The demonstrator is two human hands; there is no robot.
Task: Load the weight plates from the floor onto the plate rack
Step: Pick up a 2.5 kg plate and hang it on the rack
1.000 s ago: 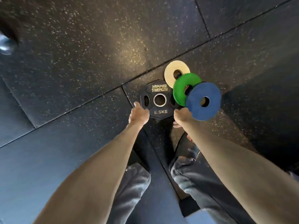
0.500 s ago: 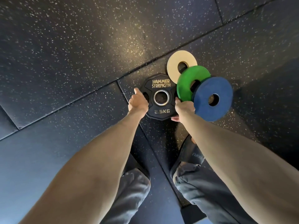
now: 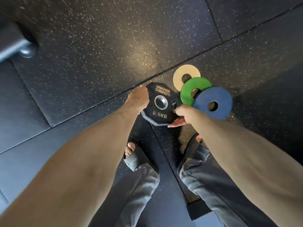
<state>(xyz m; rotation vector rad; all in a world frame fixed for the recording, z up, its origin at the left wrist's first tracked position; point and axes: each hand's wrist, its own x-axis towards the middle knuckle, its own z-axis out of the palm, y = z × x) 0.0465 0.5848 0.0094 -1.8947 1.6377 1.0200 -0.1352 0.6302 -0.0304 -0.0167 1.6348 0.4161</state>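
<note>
A black 2.5 kg plate marked Hammer Strength is tilted up off the floor, its near edge raised. My left hand grips its left rim, and my right hand grips its right rim with fingers under the edge. To its right, three small plates overlap in a row on the floor: a cream plate farthest, a green plate in the middle, a blue plate nearest. The plate rack is not in view.
Black speckled rubber floor tiles lie all around. A grey metal bar end juts in at the upper left. My feet in dark slides stand just below the plates.
The black plate has come up off the floor and tilted, with both hands now clamped on its rims. The view has shifted, bringing the metal bar at upper left back in.
</note>
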